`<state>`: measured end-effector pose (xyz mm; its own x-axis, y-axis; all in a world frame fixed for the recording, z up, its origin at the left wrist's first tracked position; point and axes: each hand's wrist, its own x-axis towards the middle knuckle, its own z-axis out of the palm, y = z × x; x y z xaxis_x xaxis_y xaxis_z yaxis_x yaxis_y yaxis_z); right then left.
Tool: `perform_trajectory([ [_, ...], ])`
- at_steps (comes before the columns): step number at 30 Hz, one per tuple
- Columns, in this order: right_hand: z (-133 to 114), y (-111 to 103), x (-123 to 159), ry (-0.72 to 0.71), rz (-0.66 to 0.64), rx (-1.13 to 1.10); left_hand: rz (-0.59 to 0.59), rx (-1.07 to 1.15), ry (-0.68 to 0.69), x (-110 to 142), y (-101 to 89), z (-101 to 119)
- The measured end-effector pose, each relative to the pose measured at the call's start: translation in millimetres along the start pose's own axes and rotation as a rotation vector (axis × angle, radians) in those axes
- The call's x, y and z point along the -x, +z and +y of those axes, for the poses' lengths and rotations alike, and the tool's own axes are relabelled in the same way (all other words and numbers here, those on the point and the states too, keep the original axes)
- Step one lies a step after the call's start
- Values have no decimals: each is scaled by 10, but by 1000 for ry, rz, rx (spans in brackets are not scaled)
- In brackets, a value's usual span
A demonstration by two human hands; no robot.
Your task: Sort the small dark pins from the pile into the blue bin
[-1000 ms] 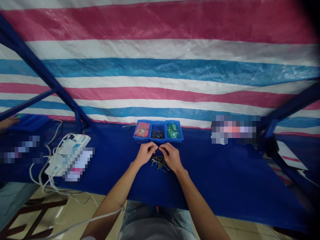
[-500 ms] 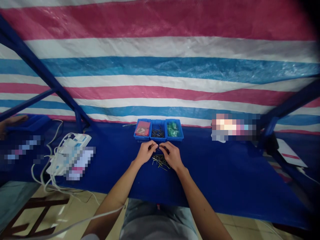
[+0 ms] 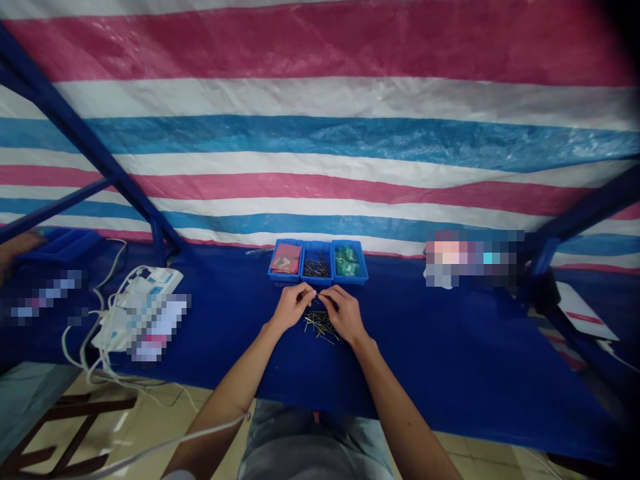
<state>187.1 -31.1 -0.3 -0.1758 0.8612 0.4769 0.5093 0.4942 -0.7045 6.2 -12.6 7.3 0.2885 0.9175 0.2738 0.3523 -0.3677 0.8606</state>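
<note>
- Left hand (image 3: 291,308): thumb and index fingers pinched together on a small, thin piece (image 3: 317,294); its exact form is too small to tell.
- Right hand (image 3: 344,311): fingers likewise clamped on the piece, fingertips close to those of the left hand.
- Pile of slim metal pins (image 3: 321,325): lies loose on the blue tabletop (image 3: 425,353), just below the fingertips and beside the right hand.
- Three blue bins, side by side beyond the hands: left bin (image 3: 283,277) contains pink material; middle bin (image 3: 315,280) contains similar metal pins; right bin (image 3: 351,280) contains green material.
- White power strip (image 3: 163,283): on the tabletop at far left, with cables alongside.
</note>
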Motion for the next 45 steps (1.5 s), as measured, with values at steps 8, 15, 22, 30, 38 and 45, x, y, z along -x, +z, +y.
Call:
perform_trajectory([
  [8,-27,11,8,-8,21,5,7,8,-7,1,-1,-5],
  [15,20,18,11,-38,4,10,-6,10,3,-5,-7,-6],
  [22,30,47,30,-52,-35,42,-17,4,29,-8,9,-14],
  [30,27,-43,-22,-82,-47,133,-29,-32,35,-9,25,-40],
  [38,36,6,-8,-100,13,95,-69,-21,25,-8,2,-2],
  [45,17,30,-1,-97,28,35,-66,-34,15,-11,-6,45],
])
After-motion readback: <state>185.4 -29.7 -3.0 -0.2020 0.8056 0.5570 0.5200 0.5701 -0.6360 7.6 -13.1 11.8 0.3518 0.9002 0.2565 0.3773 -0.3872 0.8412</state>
